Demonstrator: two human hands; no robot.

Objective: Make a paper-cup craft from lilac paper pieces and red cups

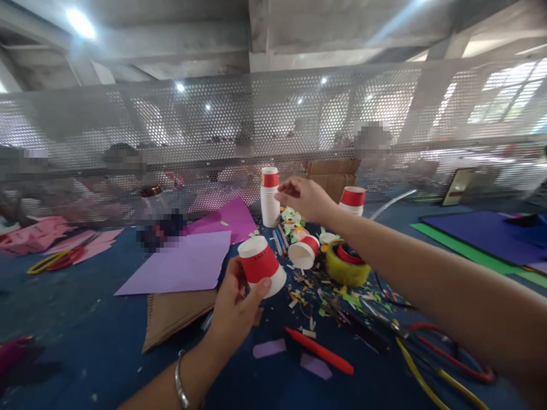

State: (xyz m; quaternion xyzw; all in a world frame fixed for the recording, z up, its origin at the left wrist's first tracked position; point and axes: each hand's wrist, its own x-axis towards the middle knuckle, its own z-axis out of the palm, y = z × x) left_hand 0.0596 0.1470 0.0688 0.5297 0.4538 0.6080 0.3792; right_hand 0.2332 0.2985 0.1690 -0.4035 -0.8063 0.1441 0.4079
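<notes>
Holding a red paper cup (260, 265) in left hand (233, 304), right hand (304, 197) blurred near cup stack (269, 196)

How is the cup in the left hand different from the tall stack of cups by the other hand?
The held cup is one single cup, tilted in the left hand; the stack of cups is many nested together, standing on the blue table. The right hand reaches toward the stack. Both are white paper cups with a red band.
</notes>
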